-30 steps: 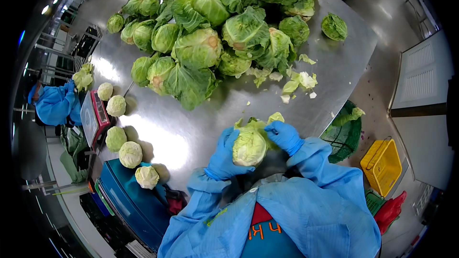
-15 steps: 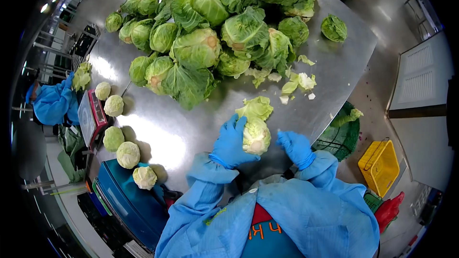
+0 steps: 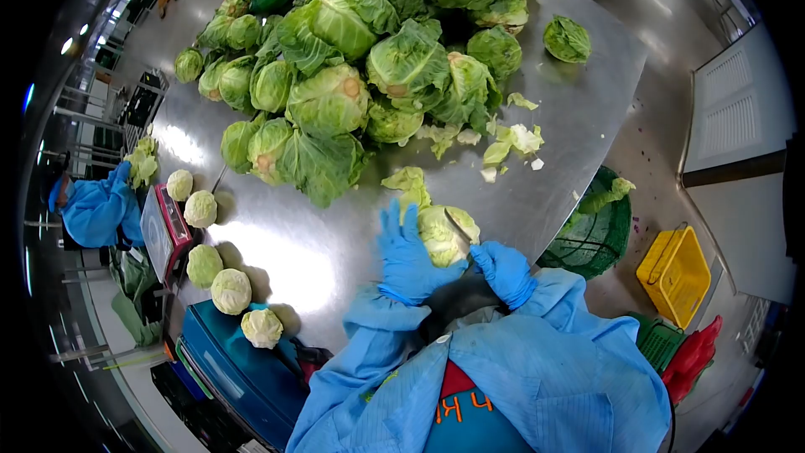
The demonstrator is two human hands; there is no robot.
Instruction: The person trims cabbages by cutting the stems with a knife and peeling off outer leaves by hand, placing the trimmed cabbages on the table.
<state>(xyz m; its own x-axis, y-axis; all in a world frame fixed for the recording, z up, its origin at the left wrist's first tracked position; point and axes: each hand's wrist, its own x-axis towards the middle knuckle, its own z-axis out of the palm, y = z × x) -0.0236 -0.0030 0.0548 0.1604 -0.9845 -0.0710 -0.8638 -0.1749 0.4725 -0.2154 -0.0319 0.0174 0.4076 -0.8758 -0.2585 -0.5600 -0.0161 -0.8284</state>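
Observation:
A trimmed pale cabbage is on the metal table in front of me, with a loose outer leaf beyond it. My left hand, in a blue glove, cradles the cabbage from its left and near side, thumb along the bottom and fingers pointing up. My right hand, also gloved, is closed around a knife whose handle is hidden in the fist. The knife blade lies across the right part of the cabbage.
A large heap of green cabbages covers the table's far side. Leaf scraps lie to the right. Several trimmed cabbages line the left, near a red scale. A green basket and yellow crate stand right. A co-worker is at far left.
My right hand has moved left to the cabbage, and the knife blade now shows against it. The cabbage has turned, and my left fingers have shifted away from its top. The view has shifted slightly.

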